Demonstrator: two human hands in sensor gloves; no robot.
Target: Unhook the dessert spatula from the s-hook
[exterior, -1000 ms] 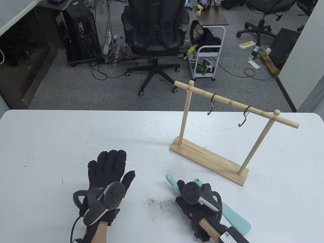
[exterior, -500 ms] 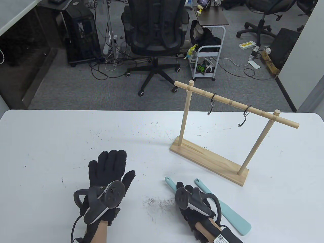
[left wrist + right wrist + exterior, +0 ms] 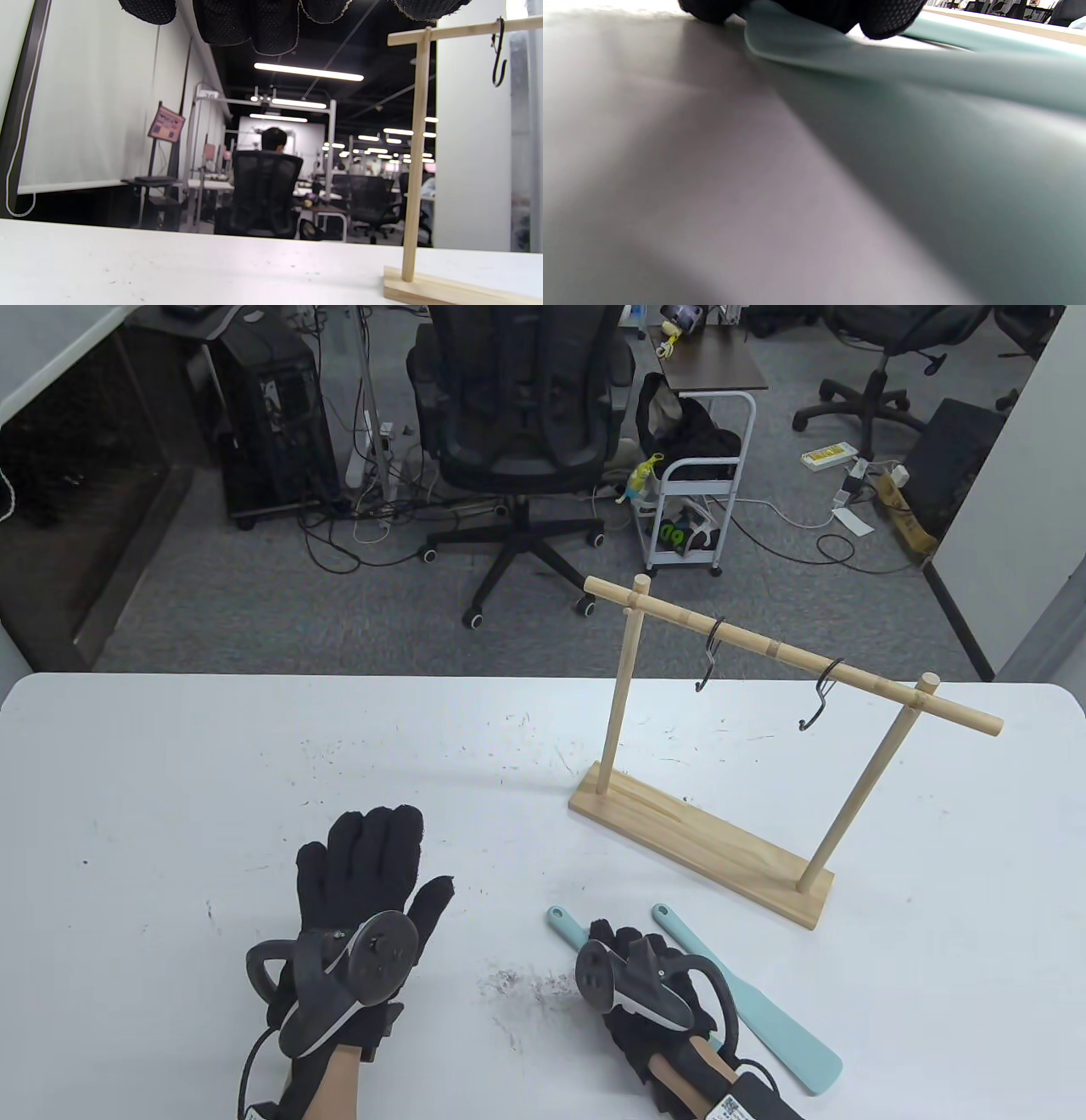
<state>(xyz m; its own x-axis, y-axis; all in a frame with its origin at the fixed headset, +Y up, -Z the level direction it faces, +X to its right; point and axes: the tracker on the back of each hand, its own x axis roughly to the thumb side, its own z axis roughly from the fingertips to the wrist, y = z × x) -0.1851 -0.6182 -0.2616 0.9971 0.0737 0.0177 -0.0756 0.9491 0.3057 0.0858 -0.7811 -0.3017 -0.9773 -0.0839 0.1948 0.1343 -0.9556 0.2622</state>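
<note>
A teal dessert spatula (image 3: 565,924) lies low at the near middle of the table, its handle end poking out to the far left of my right hand (image 3: 629,967). My right hand covers the spatula. In the right wrist view its fingertips (image 3: 840,12) rest on the teal spatula (image 3: 925,72), close to the tabletop. Two black S-hooks (image 3: 711,657) (image 3: 821,695) hang empty on the wooden rack's bar (image 3: 789,653). My left hand (image 3: 373,865) lies flat and open on the table, holding nothing, well left of the rack.
A second teal spatula (image 3: 764,1018) lies on the table just right of my right hand. The rack's wooden base (image 3: 696,840) stands beyond it. The left wrist view shows a rack post (image 3: 418,148) and one hook (image 3: 499,55). Office chairs stand beyond the table.
My right hand has moved a little left and toward the near edge with the spatula. More of the second spatula now shows. My left hand has not moved.
</note>
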